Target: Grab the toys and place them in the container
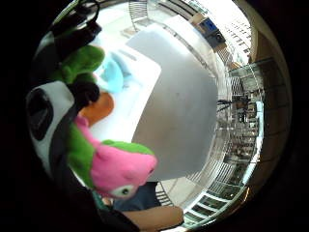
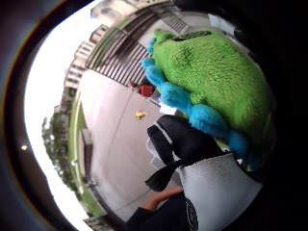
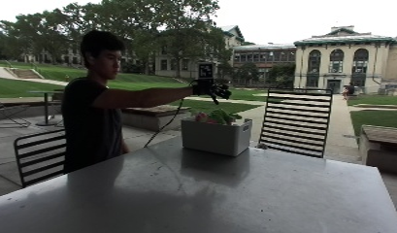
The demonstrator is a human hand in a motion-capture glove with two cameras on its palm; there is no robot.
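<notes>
My gloved right hand [image 3: 209,89] is stretched out above the white container [image 3: 214,138] on the grey table [image 3: 204,194]. In the palm views a green plush toy with blue spikes [image 2: 211,72] and a pink head [image 1: 120,169] lies against the palm. A black gloved finger [image 1: 84,92] curls across it, and another fingertip [image 2: 180,139] bends in front of it. From outside the toy in the hand is dark and hard to make out. Green and pink toys [image 3: 214,116] stick out over the container's rim. The container's open inside [image 1: 130,96] lies below the palm.
A black slatted chair [image 3: 295,121] stands behind the table beside the container. Another chair [image 3: 40,155] is behind the person. The container sits near the table's far edge, with broad bare tabletop toward the camera.
</notes>
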